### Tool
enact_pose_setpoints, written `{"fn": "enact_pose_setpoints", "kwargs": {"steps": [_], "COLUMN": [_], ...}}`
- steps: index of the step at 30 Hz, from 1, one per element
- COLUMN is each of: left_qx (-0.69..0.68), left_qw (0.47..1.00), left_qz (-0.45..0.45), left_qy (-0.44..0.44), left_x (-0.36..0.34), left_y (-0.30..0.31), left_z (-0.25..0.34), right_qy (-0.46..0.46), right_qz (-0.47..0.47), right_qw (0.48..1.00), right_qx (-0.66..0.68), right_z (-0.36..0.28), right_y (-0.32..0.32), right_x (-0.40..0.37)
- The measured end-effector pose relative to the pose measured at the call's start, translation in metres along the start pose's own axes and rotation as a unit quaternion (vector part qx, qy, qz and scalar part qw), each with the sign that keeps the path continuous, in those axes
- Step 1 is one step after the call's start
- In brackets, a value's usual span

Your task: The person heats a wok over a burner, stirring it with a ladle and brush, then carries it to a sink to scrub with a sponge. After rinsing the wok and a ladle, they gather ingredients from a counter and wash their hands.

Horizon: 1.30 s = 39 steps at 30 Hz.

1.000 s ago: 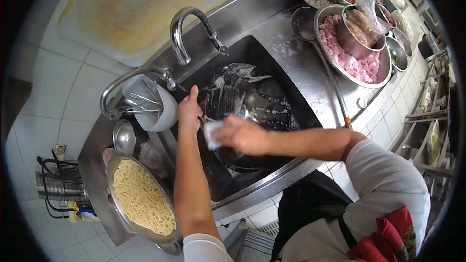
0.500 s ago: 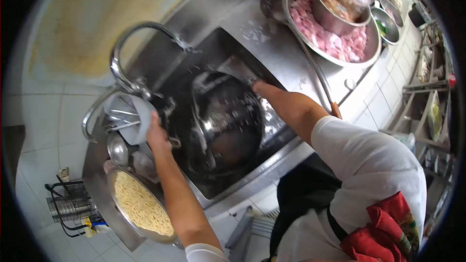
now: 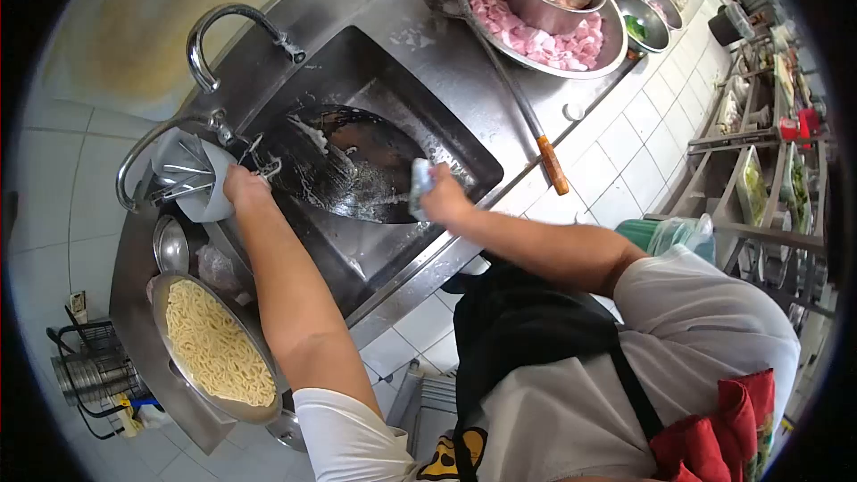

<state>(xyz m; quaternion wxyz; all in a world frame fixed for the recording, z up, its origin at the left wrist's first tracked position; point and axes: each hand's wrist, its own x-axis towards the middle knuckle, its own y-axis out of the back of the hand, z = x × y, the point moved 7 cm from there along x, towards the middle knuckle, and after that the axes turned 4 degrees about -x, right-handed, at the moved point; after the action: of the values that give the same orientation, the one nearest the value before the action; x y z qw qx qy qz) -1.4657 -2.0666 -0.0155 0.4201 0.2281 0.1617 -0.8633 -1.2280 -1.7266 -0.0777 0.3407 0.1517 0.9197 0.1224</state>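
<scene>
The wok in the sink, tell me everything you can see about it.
The wok is a wide, shallow, round pan of dark, blackened metal, streaked with white suds inside. It lies tilted in the steel sink, below the tap. The left hand grips its wire handle at the left rim; the right hand presses a pale sponge to its right rim.

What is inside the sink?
A dark, soapy wok fills the sink, left hand gripping its handle, right hand pressing a sponge on it. Whatever lies beneath the wok is hidden.
</scene>
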Motion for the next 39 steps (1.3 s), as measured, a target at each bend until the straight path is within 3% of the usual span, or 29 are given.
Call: {"fn": "enact_pose_setpoints", "kwargs": {"steps": [1,4,7,8,11,13,15,17,18,19,20,21,22,24,25,28,29,30,31,33,35,37,39], "left_qx": [0.004,0.004,-0.002,0.007,0.026,0.029,0.034,0.032,-0.011,-0.012,0.024,0.083,0.184,0.351,0.333,0.242,0.302,0.314,0.270,0.286,0.419,0.391,0.345], "left_qw": [1.000,1.000,1.000,1.000,0.999,0.999,0.999,0.997,0.997,0.998,0.991,0.984,0.971,0.904,0.897,0.899,0.868,0.842,0.798,0.749,0.781,0.813,0.837], "left_qz": [0.006,0.014,0.006,0.004,0.006,0.004,-0.013,-0.071,-0.073,-0.055,-0.128,-0.142,-0.136,-0.185,-0.190,-0.267,-0.282,-0.312,-0.365,-0.334,-0.357,-0.370,-0.376], "left_qy": [-0.003,0.000,0.020,0.015,-0.017,-0.016,0.000,-0.017,-0.015,0.004,-0.036,-0.071,-0.072,-0.158,-0.219,-0.249,-0.275,-0.309,-0.396,-0.496,-0.294,-0.220,-0.199], "left_x": [-0.004,-0.008,0.001,0.005,0.004,-0.001,-0.004,-0.032,-0.038,-0.061,-0.048,-0.054,-0.072,-0.120,-0.137,-0.178,-0.210,-0.191,-0.203,-0.228,-0.242,-0.237,-0.242], "left_y": [-0.001,-0.005,-0.005,-0.003,-0.003,-0.005,-0.012,-0.021,-0.021,-0.020,-0.030,-0.032,-0.027,-0.027,-0.026,-0.016,-0.011,-0.014,-0.013,-0.010,0.000,0.022,0.027], "left_z": [0.001,0.001,-0.002,-0.002,0.003,-0.004,-0.006,0.006,0.007,0.017,0.020,0.023,0.029,0.035,0.028,0.007,0.015,-0.011,-0.018,-0.019,-0.019,-0.033,-0.035], "right_qy": [0.091,0.303,0.412,0.315,0.243,0.438,0.507,0.592,0.591,0.543,0.515,0.501,0.525,0.607,0.617,0.692,0.702,0.696,0.697,0.607,0.581,0.477,0.525], "right_qz": [0.041,0.090,0.044,0.024,0.033,0.045,0.049,0.026,0.000,-0.075,-0.069,-0.007,0.035,0.070,0.018,0.041,0.039,0.001,-0.004,-0.106,-0.096,-0.053,0.156], "right_qw": [0.993,0.946,0.898,0.936,0.955,0.890,0.847,0.780,0.769,0.808,0.808,0.815,0.822,0.780,0.781,0.713,0.702,0.703,0.701,0.749,0.758,0.823,0.814], "right_qx": [-0.060,-0.075,-0.146,-0.157,-0.166,-0.122,-0.153,-0.203,-0.243,-0.215,-0.277,-0.291,-0.217,-0.136,-0.099,-0.105,-0.114,-0.149,-0.150,-0.244,-0.281,-0.303,-0.194], "right_z": [-0.041,-0.110,-0.096,-0.075,-0.071,-0.129,-0.172,-0.154,-0.128,-0.103,-0.078,-0.093,-0.128,-0.217,-0.257,-0.340,-0.356,-0.365,-0.372,-0.384,-0.378,-0.368,-0.354], "right_y": [0.008,0.010,0.015,0.021,0.014,-0.015,-0.028,-0.021,-0.007,0.009,0.025,0.050,0.070,0.073,0.062,-0.003,-0.036,-0.075,-0.105,-0.150,-0.147,-0.093,-0.038], "right_x": [-0.029,-0.075,-0.077,-0.067,-0.058,-0.101,-0.108,-0.106,-0.102,-0.084,-0.052,-0.042,-0.046,-0.081,-0.100,-0.118,-0.115,-0.105,-0.097,-0.078,-0.059,-0.030,0.020]}}
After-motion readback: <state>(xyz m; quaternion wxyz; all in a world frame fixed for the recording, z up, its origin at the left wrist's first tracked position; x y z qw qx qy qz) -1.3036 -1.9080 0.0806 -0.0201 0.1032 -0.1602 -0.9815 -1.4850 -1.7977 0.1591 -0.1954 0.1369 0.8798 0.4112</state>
